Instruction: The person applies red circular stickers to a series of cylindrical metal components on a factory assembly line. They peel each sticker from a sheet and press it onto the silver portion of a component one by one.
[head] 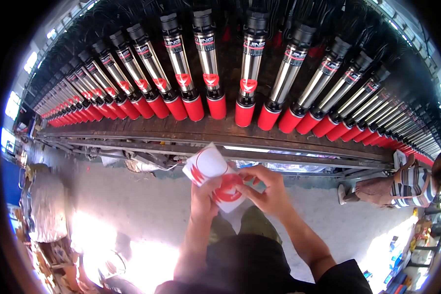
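My left hand (205, 194) holds a folded strip of white sheet with red round stickers (213, 169), one bearing a white heart-like mark. At the right edge of the red sticker (229, 188) are the thumb and fingers of my right hand (266, 189); whether they have lifted it cannot be told. Beyond my hands stands a long row of steel cylindrical pumps (251, 66) with black fittings and red lower ends. A similar red sticker (248, 85) is on the pump ahead and on those to its left; the nearest pumps to its right show bare steel there.
The pumps rest on a long wooden bench (191, 128) with metal rails. Black cables (316, 11) lie behind them. At the right, a person in a striped top (408, 187) stands by the bench. A covered bundle (47, 209) is at the left, and wrapped goods lie under the bench.
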`<state>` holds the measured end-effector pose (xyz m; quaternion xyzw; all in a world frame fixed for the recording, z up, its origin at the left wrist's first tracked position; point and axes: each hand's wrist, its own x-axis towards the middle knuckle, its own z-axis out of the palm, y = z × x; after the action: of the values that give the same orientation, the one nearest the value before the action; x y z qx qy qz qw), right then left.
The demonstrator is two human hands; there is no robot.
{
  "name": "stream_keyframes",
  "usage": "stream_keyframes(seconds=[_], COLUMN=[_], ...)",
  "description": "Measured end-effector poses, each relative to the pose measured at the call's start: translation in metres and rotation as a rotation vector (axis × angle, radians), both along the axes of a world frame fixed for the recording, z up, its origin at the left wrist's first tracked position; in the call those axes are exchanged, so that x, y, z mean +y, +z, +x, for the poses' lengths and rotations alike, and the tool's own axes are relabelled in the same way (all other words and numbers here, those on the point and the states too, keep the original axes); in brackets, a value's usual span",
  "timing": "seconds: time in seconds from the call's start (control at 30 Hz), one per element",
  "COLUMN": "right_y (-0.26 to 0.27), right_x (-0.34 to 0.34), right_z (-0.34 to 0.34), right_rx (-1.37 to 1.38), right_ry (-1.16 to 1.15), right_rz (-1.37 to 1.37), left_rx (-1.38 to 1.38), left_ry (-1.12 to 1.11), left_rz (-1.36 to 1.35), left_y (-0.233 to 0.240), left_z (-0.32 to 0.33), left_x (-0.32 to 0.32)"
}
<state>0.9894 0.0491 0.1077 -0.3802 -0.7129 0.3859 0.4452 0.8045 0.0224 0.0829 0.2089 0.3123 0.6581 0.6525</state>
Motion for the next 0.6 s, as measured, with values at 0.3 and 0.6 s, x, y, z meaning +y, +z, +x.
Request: stream_keyframes(seconds=[0.3, 0.6], right_y=[0.033, -0.005], right_x=[-0.022, -0.026], right_z=[0.046, 0.050], right_rx=[0.000, -0.199], right_ry=[-0.259, -0.495], right_rz=[-0.051, 0.198], left_rx=[0.117, 0.192], left_ry=[-0.089, -0.004], left_rz=[0.107, 0.051], left_y=[0.043, 0.011], left_z=[0.051, 0.076], left_x=[0.005, 0.010])
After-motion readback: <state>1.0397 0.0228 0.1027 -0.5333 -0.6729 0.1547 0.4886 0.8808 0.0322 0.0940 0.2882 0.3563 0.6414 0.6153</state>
